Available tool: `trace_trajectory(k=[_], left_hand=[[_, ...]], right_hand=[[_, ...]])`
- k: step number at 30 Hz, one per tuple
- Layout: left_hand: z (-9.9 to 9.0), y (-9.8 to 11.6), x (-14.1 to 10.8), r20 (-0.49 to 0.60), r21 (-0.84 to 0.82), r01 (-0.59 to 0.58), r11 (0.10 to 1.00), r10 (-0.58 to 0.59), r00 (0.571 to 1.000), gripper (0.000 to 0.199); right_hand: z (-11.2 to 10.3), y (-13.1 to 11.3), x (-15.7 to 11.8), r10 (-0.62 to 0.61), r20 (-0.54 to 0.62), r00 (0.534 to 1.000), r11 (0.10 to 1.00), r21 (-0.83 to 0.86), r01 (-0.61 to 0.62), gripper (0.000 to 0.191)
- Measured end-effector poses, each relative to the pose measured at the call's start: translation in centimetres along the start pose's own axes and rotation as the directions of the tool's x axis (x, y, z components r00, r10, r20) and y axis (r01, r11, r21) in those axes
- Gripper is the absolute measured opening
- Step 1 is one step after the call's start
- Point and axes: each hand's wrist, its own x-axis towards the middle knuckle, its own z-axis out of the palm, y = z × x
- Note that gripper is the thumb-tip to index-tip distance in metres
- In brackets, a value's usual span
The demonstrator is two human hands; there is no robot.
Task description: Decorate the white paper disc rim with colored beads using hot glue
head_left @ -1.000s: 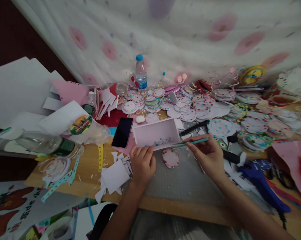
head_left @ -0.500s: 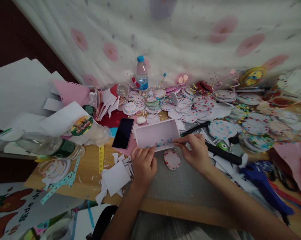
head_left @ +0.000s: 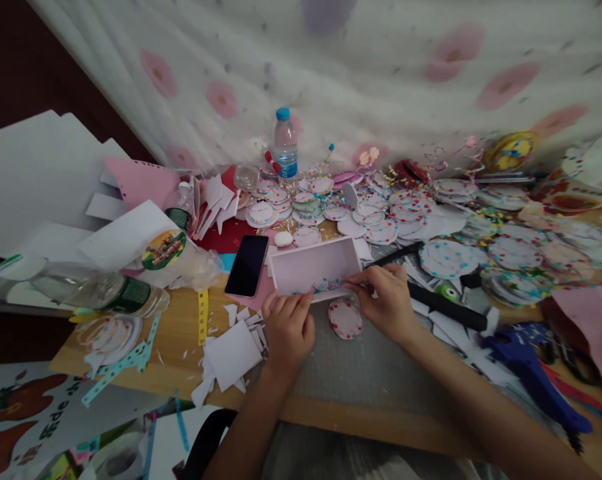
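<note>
A shallow white box (head_left: 315, 255) sits on the grey mat, with small blue bits (head_left: 328, 285) lying along the inside of its near wall. The fingers of my left hand (head_left: 289, 327) are curled against the box's near left edge and grip it. At the near right corner, my right hand (head_left: 387, 301) is closed in a pinch with its fingertips over the rim; what it pinches is too small to make out. Just in front of the box, between my hands, lies a round white disc with red dots (head_left: 345, 318).
A dark phone (head_left: 247, 265) lies left of the box, near white paper scraps (head_left: 233, 355). Behind are piles of dotted discs (head_left: 368, 217) and a water bottle (head_left: 285, 147). To the right are a black-handled tool (head_left: 445, 308) and a blue glue gun (head_left: 533, 373). Another bottle (head_left: 95, 288) lies left.
My right hand's fingertips have shifted slightly left at the box's near right corner. My left hand and the box have hardly moved; the view has shifted a little.
</note>
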Motion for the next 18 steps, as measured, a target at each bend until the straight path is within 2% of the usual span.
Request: trace_trajectory(k=[5,8,13,18], left_hand=[[0.0,-0.1,0.0,0.001,0.000,0.003,1.000,-0.003,1.000,0.036],[0.1,-0.1,0.2,0.002,0.008,0.008,1.000,-0.008,1.000,0.036],[0.1,0.0,0.4,-0.004,0.030,0.026,0.999,-0.026,1.000,0.027],[0.1,-0.1,0.4,-0.008,0.050,0.019,0.999,-0.018,1.000,0.024]], right_hand=[[0.2,-0.1,0.2,-0.052,0.016,0.999,0.999,-0.008,0.052,0.010],[-0.6,-0.6,0.4,-0.031,-0.059,0.998,0.999,0.003,0.032,0.008],[-3.2,-1.8,0.9,0.035,-0.211,0.977,0.998,0.051,-0.025,0.007],[-4.6,-2.5,0.7,0.053,-0.289,0.956,0.994,0.105,-0.023,0.012]])
